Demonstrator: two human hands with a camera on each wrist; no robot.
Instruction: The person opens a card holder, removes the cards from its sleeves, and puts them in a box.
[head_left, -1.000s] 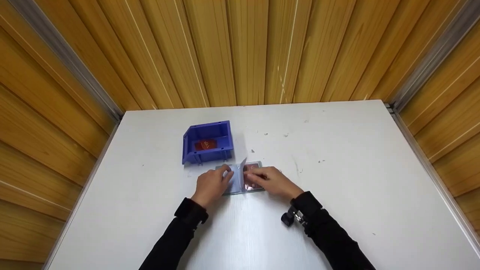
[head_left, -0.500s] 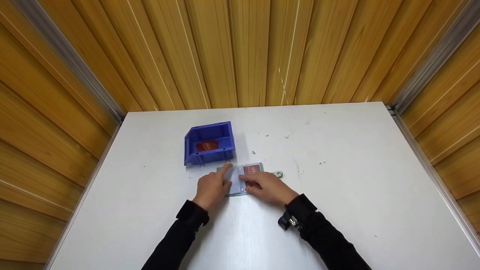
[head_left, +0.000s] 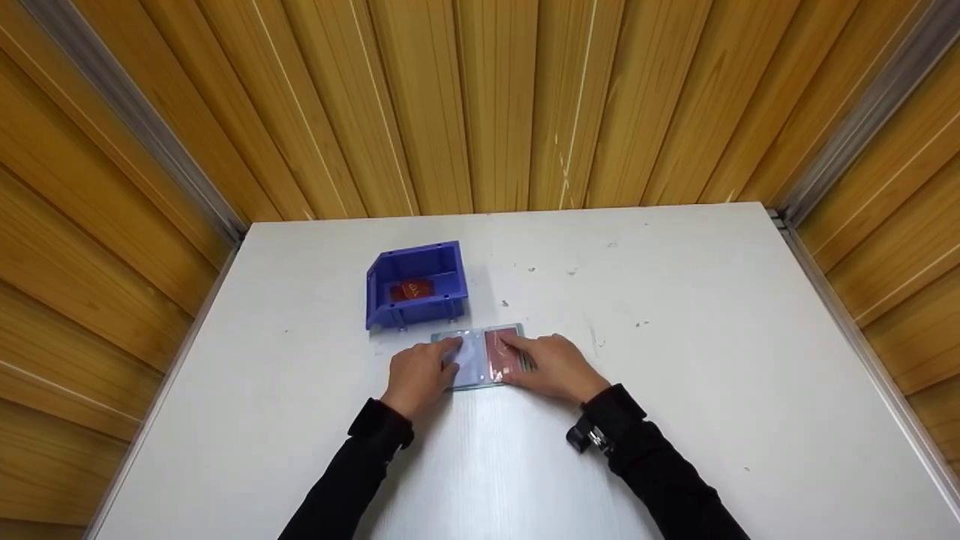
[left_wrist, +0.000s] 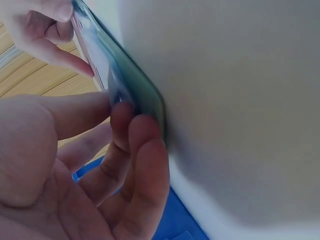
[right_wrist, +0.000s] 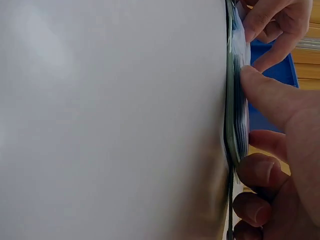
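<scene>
A card holder (head_left: 469, 367) lies spread on the white table, with a clear bluish sleeve on its left half. Behind the plastic of its right half is a red card (head_left: 499, 358). My left hand (head_left: 416, 377) pinches the left half's sleeve between thumb and curled fingers, seen close in the left wrist view. On the other half, my right hand (head_left: 559, 369) grips the stacked sleeves (right_wrist: 240, 110) with thumb and fingers at their edges. The right wrist view shows this stack edge-on above a greenish cover (right_wrist: 230, 100).
A blue bin (head_left: 420, 312) stands just behind the card holder, with a red card (head_left: 412, 289) lying inside. Wood-patterned panels (head_left: 495, 105) enclose the table (head_left: 675, 300) at the back and both sides.
A sleeve that stood up at the middle of the card holder now lies flat. My right hand has shifted from the middle fold to the right half's edge.
</scene>
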